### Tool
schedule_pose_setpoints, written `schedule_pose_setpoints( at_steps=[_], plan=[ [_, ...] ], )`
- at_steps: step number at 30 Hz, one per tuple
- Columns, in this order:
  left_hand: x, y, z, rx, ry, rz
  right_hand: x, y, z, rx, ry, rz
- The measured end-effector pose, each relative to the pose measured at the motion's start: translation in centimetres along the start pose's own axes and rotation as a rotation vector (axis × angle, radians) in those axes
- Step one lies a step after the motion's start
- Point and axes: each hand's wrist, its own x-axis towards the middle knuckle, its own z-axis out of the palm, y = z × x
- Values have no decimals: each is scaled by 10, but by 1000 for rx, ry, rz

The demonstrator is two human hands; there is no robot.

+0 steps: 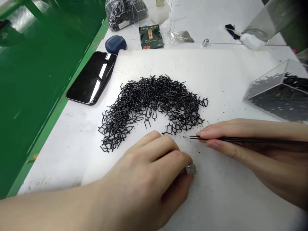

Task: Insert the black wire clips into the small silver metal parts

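Between the thumb and fingers of my left hand is a small grey metal piece, mostly hidden by the fingers. My right hand pinches black tweezers, whose thin tips point left, just above and to the left of that hand. A curved heap of small black forked parts lies on the white work surface beyond both hands. A few parts lie loose along its inner edge, near the tweezer tips.
A phone and a dark blue rounded object lie at the back left. A green packet and black-filled bag are behind. At right stands a clear box of black parts.
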Motion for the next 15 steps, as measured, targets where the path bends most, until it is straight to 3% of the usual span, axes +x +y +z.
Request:
schedule_pose_setpoints(
  at_steps=[15],
  plan=[
    [0, -2, 1, -5, 7, 34, 2, 4, -1, -64, 2, -25]
  ],
)
